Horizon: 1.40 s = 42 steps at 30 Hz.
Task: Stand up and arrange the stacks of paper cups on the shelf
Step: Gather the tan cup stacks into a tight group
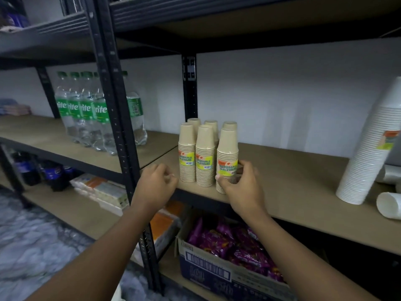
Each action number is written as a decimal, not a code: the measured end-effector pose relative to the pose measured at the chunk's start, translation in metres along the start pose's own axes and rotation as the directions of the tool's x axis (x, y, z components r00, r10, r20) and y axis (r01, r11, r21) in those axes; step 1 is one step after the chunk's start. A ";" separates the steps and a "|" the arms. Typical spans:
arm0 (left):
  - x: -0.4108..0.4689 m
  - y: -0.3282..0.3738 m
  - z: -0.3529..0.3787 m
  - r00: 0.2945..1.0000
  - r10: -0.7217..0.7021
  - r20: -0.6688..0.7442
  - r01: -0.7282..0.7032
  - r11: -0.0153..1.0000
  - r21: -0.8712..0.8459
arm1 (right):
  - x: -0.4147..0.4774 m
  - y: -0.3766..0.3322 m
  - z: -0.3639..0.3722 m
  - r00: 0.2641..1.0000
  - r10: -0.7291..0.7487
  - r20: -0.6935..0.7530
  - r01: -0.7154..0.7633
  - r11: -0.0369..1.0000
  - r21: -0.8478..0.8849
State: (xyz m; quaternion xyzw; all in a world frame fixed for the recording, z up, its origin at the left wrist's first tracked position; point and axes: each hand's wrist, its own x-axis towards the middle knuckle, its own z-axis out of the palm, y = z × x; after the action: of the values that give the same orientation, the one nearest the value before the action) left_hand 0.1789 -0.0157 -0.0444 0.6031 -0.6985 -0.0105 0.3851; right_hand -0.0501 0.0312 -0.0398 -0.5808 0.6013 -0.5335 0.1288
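Several beige paper cup stacks [204,155] with yellow labels stand upright in two rows near the left end of the brown shelf [293,187]. My right hand [240,185] grips the lower part of the front right beige stack [227,153], thumb in front and fingers round its right side. My left hand [155,183] hovers just left of the group, fingers loosely curled, holding nothing. A tall white cup stack [368,148] leans at the shelf's right end. More white cups [389,205] lie on their sides beside it.
A black upright post [121,118] stands left of the cups. Clear soda bottles [91,111] with green labels fill the neighbouring shelf. Below are a carton of purple packets [227,242], orange and white packs [104,190] and dark bottles [52,172].
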 end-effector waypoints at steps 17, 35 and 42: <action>0.011 -0.014 0.032 0.999 0.029 -0.026 -0.029 1.000 0.011 | 0.006 0.007 0.005 1.000 0.013 0.011 -0.013 1.000 0.002; 0.010 -0.011 0.031 1.000 0.021 0.007 -0.021 0.999 0.039 | 0.006 0.005 0.006 0.999 0.047 -0.007 -0.047 0.998 -0.043; 0.001 -0.003 0.017 0.996 0.013 0.092 -0.018 0.999 0.051 | 0.002 0.003 -0.002 0.996 0.088 0.009 -0.087 0.996 -0.013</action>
State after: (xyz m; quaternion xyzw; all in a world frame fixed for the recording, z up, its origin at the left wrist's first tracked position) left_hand 0.1717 -0.0249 -0.0575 0.6063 -0.7200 -0.0170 0.3372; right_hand -0.0543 0.0297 -0.0399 -0.5572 0.6289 -0.5206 0.1511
